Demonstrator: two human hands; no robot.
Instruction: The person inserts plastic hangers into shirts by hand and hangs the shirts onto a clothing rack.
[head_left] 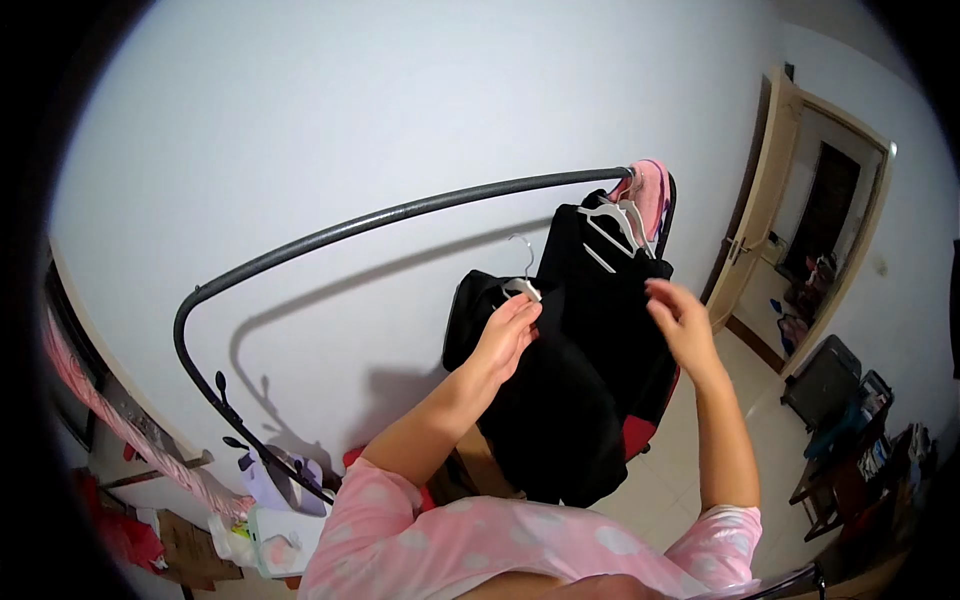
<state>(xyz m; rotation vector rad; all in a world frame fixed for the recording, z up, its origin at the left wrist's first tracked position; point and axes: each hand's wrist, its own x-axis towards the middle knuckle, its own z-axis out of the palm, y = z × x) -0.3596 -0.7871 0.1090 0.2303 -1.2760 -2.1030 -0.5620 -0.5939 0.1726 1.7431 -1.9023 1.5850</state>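
Observation:
My left hand (512,328) grips a white clothes hanger (526,289) just below its metal hook, which points up below the rail. From this hanger hangs a black garment (545,410); its exact kind I cannot make out. My right hand (680,318) is raised to the right with fingers apart and slightly curled, nothing seen in it. It is close to black clothes (605,300) on the rack, which hang with white hangers (612,228) at the rail's right end. Whether its fingertips touch the cloth I cannot tell.
A dark metal clothes rail (400,212) curves along the white wall. Pink cloth (650,190) hangs at its far end. To the right are an open door (765,190), a dark suitcase (825,380) and a cluttered stand. A cardboard box (190,550) lies lower left.

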